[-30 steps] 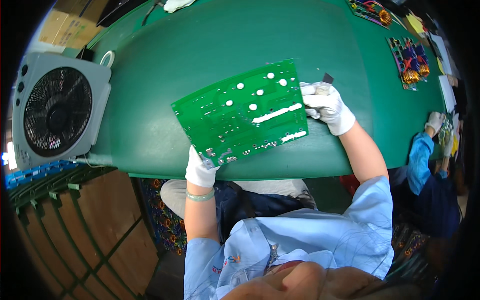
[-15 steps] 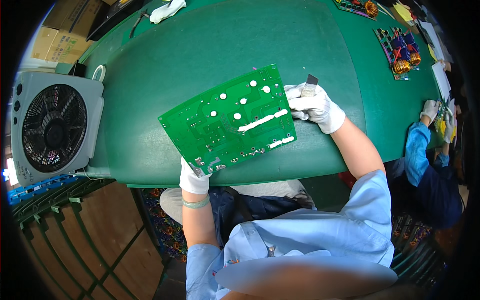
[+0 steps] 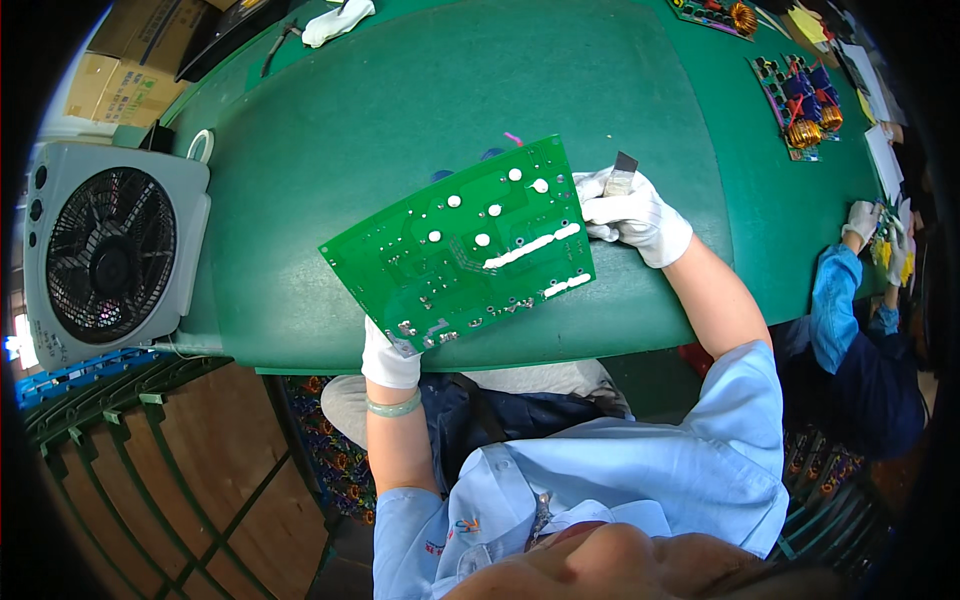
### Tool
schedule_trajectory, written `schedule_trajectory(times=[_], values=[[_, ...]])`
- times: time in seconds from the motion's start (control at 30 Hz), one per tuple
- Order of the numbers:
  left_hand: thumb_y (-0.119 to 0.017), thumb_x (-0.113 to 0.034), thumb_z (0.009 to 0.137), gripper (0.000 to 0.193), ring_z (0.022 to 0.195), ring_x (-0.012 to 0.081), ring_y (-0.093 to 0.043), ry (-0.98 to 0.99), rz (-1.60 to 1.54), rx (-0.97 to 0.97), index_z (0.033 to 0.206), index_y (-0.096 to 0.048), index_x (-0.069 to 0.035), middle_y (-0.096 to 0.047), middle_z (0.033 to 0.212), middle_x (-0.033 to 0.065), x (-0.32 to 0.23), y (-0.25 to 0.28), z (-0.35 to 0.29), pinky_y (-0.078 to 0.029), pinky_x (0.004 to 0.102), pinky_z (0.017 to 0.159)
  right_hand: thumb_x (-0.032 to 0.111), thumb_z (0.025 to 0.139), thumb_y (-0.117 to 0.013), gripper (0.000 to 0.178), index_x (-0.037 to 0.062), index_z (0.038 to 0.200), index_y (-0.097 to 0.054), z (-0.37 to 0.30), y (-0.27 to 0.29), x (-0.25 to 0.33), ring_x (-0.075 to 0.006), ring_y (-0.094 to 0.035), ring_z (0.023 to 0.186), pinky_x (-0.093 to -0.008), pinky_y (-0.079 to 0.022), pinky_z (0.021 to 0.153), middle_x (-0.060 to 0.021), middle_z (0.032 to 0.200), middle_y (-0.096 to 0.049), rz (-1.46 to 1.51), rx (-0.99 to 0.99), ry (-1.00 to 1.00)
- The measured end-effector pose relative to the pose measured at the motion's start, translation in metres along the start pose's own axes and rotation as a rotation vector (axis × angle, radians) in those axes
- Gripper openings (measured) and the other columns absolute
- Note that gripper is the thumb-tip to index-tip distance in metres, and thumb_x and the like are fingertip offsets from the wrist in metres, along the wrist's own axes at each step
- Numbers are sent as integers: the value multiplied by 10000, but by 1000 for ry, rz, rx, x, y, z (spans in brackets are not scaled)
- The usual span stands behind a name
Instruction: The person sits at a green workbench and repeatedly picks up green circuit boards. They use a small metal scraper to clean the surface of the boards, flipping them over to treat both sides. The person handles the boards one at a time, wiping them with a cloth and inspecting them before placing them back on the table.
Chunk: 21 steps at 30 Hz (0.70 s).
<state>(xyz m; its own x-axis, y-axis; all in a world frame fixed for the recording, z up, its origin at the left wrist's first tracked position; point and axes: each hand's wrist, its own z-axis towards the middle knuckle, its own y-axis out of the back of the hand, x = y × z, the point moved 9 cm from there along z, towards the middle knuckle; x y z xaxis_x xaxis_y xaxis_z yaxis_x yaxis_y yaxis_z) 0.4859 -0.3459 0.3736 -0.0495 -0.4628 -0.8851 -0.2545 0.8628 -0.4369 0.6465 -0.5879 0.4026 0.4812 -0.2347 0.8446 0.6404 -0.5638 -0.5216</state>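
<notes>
Circuit board (image 3: 470, 245), glossy green with white solder-side patches, tilts above the green worktop (image 3: 400, 90), gripped by white-gloved left hand (image 3: 388, 352) and right hand (image 3: 632, 212). Right fingers also pinch a small dark scraper (image 3: 622, 172). Since a moment ago the board has shifted slightly rightward.

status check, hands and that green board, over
Left hand grips circuit board at its lower corner. Right hand at the right edge, holding small dark tool. Board solder-side up over green table.

Both gloved hands raised and gripping — left hand (image 3: 389, 355) low and near, right hand (image 3: 632, 212) farther out, fingers curled.
</notes>
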Motion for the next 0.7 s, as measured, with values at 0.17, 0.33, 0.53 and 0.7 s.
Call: schedule_trajectory(times=[0.17, 0.33, 0.53, 0.7], values=[[-501, -112, 988, 367, 1046, 272, -636, 14, -28, -33, 1340, -458, -18, -597, 1243, 149, 3, 5, -5, -575, 406, 825, 40, 795, -675, 183, -42, 955, -705, 0, -2, 2, -107, -470, 520, -249, -308, 445, -127, 974, -617, 10, -12, 2], [-450, -160, 1018, 361, 1092, 274, -628, 14, -3, -28, 1343, -484, -7, -595, 1273, 150, 2, 5, -7, -570, 410, 869, 63, 804, -684, 204, -45, 976, -704, 0, -3, 3, -100, -462, 526, -245, -299, 444, -104, 965, -610, -3, -12, -2], [-574, -11, 918, 362, 1007, 235, -662, 14, 44, 0, 1275, -519, 9, -643, 1185, 133, -5, -5, -3, -578, 368, 823, 87, 830, -679, 231, -48, 1017, -697, -2, 0, 5, -81, -435, 498, -233, -300, 452, -80, 922, -603, -68, -97, 0], [-485, -167, 989, 380, 1083, 264, -644, 21, -58, 73, 1319, -515, 19, -619, 1251, 156, 1, -7, 2, -570, 400, 876, 80, 847, -657, 222, -46, 1025, -700, -3, 8, 2, -77, -434, 507, -233, -308, 464, -65, 879, -618, -81, -144, -19]])
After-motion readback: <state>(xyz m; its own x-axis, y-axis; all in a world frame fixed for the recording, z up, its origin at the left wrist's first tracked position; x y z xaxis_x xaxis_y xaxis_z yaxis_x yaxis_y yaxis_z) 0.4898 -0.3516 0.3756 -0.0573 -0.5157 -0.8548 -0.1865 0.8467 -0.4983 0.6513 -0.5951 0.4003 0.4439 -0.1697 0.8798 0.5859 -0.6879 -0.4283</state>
